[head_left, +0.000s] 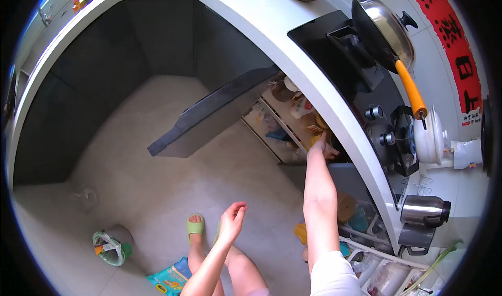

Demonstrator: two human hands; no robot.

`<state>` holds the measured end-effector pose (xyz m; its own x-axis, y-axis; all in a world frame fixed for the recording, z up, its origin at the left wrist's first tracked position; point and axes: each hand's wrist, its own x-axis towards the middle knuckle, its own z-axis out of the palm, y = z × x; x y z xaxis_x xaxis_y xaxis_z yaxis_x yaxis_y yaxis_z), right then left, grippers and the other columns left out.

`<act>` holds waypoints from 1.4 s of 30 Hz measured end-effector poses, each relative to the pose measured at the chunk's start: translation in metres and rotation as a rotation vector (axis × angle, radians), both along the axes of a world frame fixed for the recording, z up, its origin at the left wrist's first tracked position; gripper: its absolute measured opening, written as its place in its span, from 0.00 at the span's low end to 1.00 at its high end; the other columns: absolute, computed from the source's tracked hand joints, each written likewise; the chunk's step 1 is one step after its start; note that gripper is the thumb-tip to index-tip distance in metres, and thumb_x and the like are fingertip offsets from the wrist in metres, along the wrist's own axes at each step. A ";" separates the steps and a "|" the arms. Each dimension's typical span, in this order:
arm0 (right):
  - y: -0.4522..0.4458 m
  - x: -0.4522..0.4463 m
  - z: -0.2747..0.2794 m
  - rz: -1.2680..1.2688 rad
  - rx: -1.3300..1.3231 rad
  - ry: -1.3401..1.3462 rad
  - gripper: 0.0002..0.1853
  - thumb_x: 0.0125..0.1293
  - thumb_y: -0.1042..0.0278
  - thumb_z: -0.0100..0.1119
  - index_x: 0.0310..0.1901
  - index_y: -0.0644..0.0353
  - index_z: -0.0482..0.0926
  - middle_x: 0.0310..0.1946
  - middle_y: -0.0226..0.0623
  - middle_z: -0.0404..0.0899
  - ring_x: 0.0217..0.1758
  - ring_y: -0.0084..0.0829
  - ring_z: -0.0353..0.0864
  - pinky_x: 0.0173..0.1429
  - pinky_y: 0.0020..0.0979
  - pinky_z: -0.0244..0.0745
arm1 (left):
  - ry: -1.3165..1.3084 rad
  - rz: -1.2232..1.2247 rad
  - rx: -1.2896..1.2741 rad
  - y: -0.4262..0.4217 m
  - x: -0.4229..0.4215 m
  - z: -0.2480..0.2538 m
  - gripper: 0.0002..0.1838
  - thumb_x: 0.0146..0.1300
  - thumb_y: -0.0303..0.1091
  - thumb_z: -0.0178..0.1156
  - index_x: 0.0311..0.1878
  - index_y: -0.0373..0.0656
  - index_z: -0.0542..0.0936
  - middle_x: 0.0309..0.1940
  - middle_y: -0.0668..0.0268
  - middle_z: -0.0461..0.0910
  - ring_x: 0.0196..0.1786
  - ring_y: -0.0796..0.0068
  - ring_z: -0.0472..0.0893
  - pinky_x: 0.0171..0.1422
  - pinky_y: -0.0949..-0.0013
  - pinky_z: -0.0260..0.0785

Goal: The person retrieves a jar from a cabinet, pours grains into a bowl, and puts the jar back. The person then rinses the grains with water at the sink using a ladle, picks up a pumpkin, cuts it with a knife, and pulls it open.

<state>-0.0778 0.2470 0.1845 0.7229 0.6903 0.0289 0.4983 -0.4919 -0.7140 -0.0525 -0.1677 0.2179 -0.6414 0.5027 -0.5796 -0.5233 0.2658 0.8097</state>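
My right hand reaches into the open cabinet under the counter, its fingers closed around or against something by a yellow item; what it holds is too small to make out. My left hand hangs over the floor in front of my knees, its fingers curled together, and whether anything is in them cannot be made out. Bags and jars stand on the cabinet shelves around my right hand.
The dark cabinet door juts out over the floor. Above the cabinet runs the white counter edge, with a stove and a wok. An open drawer is at the lower right. A trash bin stands lower left.
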 end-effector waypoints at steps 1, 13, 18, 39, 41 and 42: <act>-0.007 -0.001 0.007 0.033 -0.020 0.054 0.62 0.35 0.44 0.83 0.67 0.63 0.53 0.61 0.58 0.63 0.65 0.55 0.69 0.65 0.49 0.71 | 0.017 0.016 0.010 0.002 -0.001 0.003 0.14 0.70 0.35 0.54 0.52 0.38 0.80 0.42 0.60 0.86 0.46 0.72 0.84 0.52 0.70 0.74; -0.069 -0.006 0.022 0.162 -0.071 0.001 0.66 0.39 0.38 0.79 0.72 0.62 0.47 0.61 0.54 0.62 0.63 0.55 0.69 0.61 0.50 0.73 | -0.018 -0.040 0.008 0.002 -0.003 0.042 0.13 0.70 0.34 0.55 0.52 0.38 0.80 0.41 0.62 0.86 0.46 0.74 0.84 0.53 0.72 0.74; -0.063 -0.005 0.013 0.177 0.001 0.087 0.66 0.39 0.42 0.81 0.72 0.62 0.46 0.60 0.56 0.62 0.64 0.56 0.69 0.63 0.51 0.70 | -0.053 -0.017 0.044 -0.007 0.001 0.033 0.13 0.72 0.30 0.53 0.54 0.35 0.78 0.42 0.65 0.84 0.41 0.83 0.78 0.45 0.78 0.71; -0.255 0.102 0.303 1.478 -0.378 1.252 0.53 0.54 0.70 0.73 0.76 0.50 0.47 0.68 0.37 0.65 0.71 0.34 0.63 0.73 0.39 0.60 | -0.046 -0.179 0.373 0.010 -0.071 0.254 0.37 0.65 0.39 0.65 0.74 0.44 0.60 0.70 0.58 0.65 0.70 0.68 0.67 0.73 0.66 0.58; -0.278 0.084 0.347 1.451 -0.305 1.420 0.62 0.55 0.67 0.74 0.77 0.47 0.29 0.69 0.39 0.64 0.72 0.35 0.62 0.74 0.40 0.59 | -0.089 -0.230 0.442 -0.009 -0.083 0.286 0.37 0.65 0.38 0.65 0.74 0.43 0.61 0.67 0.60 0.69 0.68 0.70 0.68 0.73 0.65 0.58; -0.281 0.069 0.352 1.726 -0.084 1.249 0.67 0.57 0.64 0.73 0.75 0.43 0.18 0.70 0.41 0.60 0.73 0.37 0.61 0.74 0.42 0.58 | -0.089 -0.170 0.490 -0.017 -0.086 0.301 0.36 0.65 0.37 0.65 0.73 0.42 0.62 0.65 0.61 0.71 0.68 0.70 0.69 0.72 0.65 0.59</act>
<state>-0.0086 -0.0342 0.5363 -0.8678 0.4871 0.0981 -0.2283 -0.2155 -0.9495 -0.1382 -0.1843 0.5188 -0.4860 0.8212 -0.2990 -0.5779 -0.0453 0.8149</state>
